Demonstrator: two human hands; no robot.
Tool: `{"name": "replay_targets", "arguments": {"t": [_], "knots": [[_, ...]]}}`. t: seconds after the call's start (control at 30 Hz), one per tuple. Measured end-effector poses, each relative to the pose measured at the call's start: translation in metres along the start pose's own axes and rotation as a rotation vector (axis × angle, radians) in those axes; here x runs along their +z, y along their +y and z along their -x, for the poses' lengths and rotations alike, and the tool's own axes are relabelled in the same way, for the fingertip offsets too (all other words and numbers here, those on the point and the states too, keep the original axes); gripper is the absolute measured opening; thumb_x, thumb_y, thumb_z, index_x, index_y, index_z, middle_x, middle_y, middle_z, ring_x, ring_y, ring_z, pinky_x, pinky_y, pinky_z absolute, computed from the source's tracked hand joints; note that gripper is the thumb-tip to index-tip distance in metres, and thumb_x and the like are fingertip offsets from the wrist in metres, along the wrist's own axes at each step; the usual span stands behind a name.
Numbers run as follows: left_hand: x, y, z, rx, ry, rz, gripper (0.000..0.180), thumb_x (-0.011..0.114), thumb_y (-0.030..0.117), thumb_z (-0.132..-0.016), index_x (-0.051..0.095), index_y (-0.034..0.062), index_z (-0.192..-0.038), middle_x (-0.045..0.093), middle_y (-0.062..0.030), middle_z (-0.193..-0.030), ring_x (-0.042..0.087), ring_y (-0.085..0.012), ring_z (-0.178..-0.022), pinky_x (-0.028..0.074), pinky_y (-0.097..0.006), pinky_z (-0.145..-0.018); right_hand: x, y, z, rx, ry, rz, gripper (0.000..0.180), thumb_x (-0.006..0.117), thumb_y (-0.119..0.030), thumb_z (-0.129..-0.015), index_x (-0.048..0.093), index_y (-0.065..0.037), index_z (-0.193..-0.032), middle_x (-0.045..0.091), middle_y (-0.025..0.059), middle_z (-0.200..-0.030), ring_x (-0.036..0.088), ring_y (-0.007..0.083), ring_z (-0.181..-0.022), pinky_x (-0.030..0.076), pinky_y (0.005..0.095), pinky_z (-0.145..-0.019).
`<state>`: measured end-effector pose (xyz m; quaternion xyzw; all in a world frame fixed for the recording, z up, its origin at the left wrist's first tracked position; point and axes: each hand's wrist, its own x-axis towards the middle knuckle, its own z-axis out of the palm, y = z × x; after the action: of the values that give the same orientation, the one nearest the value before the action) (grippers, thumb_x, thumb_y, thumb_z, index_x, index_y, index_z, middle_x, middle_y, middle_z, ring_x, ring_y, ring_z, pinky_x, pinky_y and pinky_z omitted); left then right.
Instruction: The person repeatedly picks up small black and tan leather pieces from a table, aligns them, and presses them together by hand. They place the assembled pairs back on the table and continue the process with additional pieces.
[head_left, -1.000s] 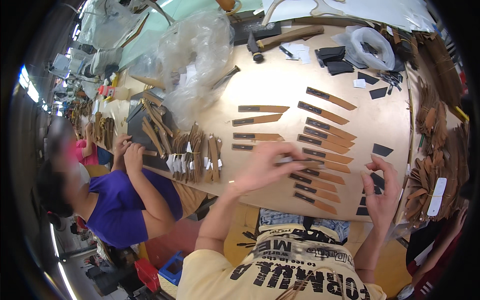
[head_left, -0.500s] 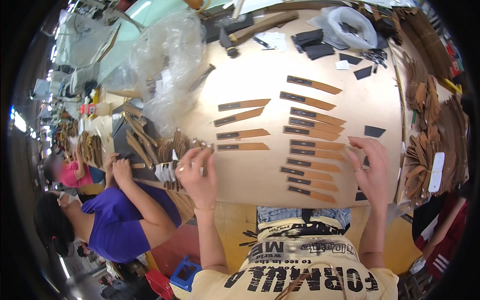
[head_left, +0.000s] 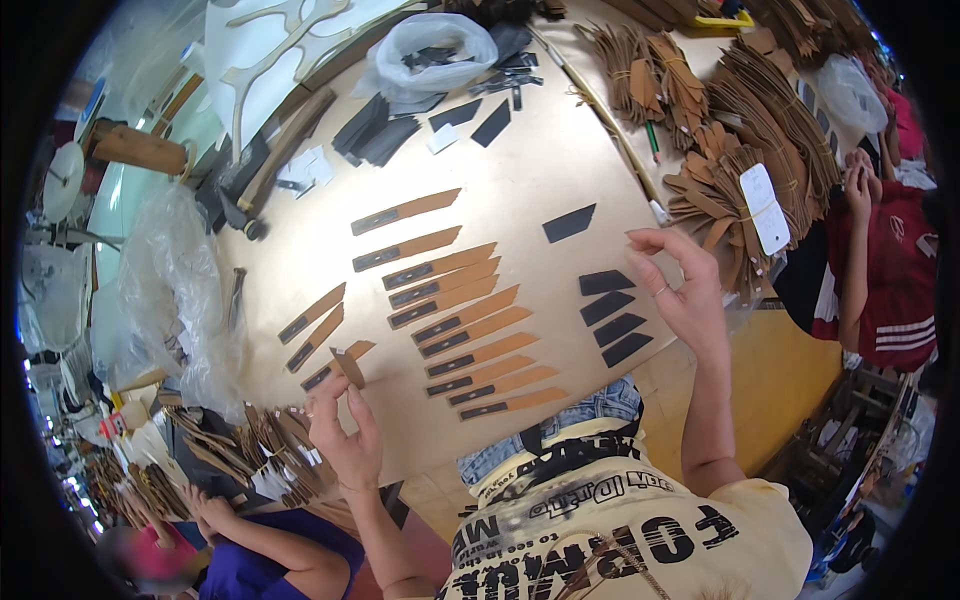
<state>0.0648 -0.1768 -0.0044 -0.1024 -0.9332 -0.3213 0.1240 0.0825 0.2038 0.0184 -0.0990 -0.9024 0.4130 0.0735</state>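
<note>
My left hand [head_left: 345, 435] pinches a small brown leather strip [head_left: 348, 368] between its fingertips, at the lower end of a short column of tan-and-black strips [head_left: 314, 338]. Part of the lowest strip in that column is hidden behind the held one. To its right runs a longer column of tan leather strips [head_left: 480, 352], each with a black piece at its left end. My right hand [head_left: 685, 290] hovers with thumb and forefinger apart and nothing between them. It is nearest to several black slanted pieces [head_left: 613, 305]; another black piece [head_left: 569, 223] lies farther off.
At the far side are a plastic bag of black scraps [head_left: 435, 55], loose black pieces [head_left: 375, 132] and a hammer [head_left: 285, 150]. Bundled brown strips [head_left: 735, 190] lie at right, more bundles [head_left: 255, 450] at lower left. Co-workers sit left, in purple [head_left: 290, 550], and right, in red [head_left: 890, 270].
The view has turned to the right. A brown leather strip now shows in my left hand's fingertips. My right hand has moved off the long column's ends to beside the black pieces.
</note>
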Motion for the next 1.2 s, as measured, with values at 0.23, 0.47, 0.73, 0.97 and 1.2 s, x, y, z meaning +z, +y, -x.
{"name": "replay_targets", "arguments": {"t": [0.23, 0.47, 0.73, 0.97, 1.2], "knots": [[0.059, 0.104, -0.049, -0.307, -0.855, 0.917, 0.02, 0.053, 0.012, -0.102, 0.062, -0.0036, -0.11, 0.066, -0.0039, -0.079, 0.061, -0.0067, -0.066, 0.049, -0.02, -0.056, 0.023, -0.016, 0.006, 0.254, -0.519, -0.953, 0.065, 0.076, -0.008, -0.086, 0.046, -0.003, -0.143, 0.062, 0.004, -0.113, 0.058, 0.0076, -0.095, 0.048, 0.0203, -0.081], [0.088, 0.126, -0.079, -0.271, -0.967, 0.742, 0.025, 0.059, 0.016, -0.101, 0.064, -0.0034, -0.115, 0.065, -0.0035, -0.084, 0.06, -0.0061, -0.071, 0.05, -0.02, -0.06, 0.027, -0.003, 0.006, 0.33, -0.338, -0.917, 0.061, 0.075, 0.001, -0.084, 0.05, -0.001, -0.139, 0.059, 0.0012, -0.105, 0.057, 0.0061, -0.091, 0.05, 0.0215, -0.079], [0.113, 0.107, -0.083, -0.334, -0.757, 0.751, 0.031, 0.067, 0.003, -0.093, 0.061, -0.0023, -0.123, 0.061, -0.0057, -0.101, 0.063, -0.0096, -0.084, 0.053, -0.021, -0.067, 0.028, 0.024, -0.012, 0.322, -0.101, -0.737, 0.034, 0.072, 0.001, -0.087, 0.058, 0.0, -0.118, 0.06, 0.0002, -0.098, 0.057, 0.0048, -0.084, 0.048, 0.0198, -0.076], [0.133, 0.103, -0.098, -0.284, -0.6, 0.557, 0.018, 0.068, 0.002, -0.091, 0.065, -0.0061, -0.107, 0.067, -0.0076, -0.091, 0.065, -0.0089, -0.076, 0.052, -0.021, -0.066, 0.035, 0.021, -0.035, 0.23, -0.035, -0.401, 0.028, 0.072, -0.005, -0.086, 0.06, 0.001, -0.111, 0.062, 0.0005, -0.092, 0.055, 0.0051, -0.079, 0.046, 0.0199, -0.071], [0.143, 0.105, -0.103, -0.292, -0.606, 0.514, 0.01, 0.068, 0.003, -0.09, 0.068, -0.0055, -0.096, 0.068, -0.0049, -0.078, 0.059, -0.0048, -0.066, 0.047, -0.019, -0.058, 0.042, 0.021, -0.043, 0.256, 0.014, -0.331, 0.027, 0.073, -0.006, -0.085, 0.062, 0.0, -0.109, 0.062, 0.0005, -0.086, 0.053, 0.0056, -0.071, 0.046, 0.0204, -0.065]]}}
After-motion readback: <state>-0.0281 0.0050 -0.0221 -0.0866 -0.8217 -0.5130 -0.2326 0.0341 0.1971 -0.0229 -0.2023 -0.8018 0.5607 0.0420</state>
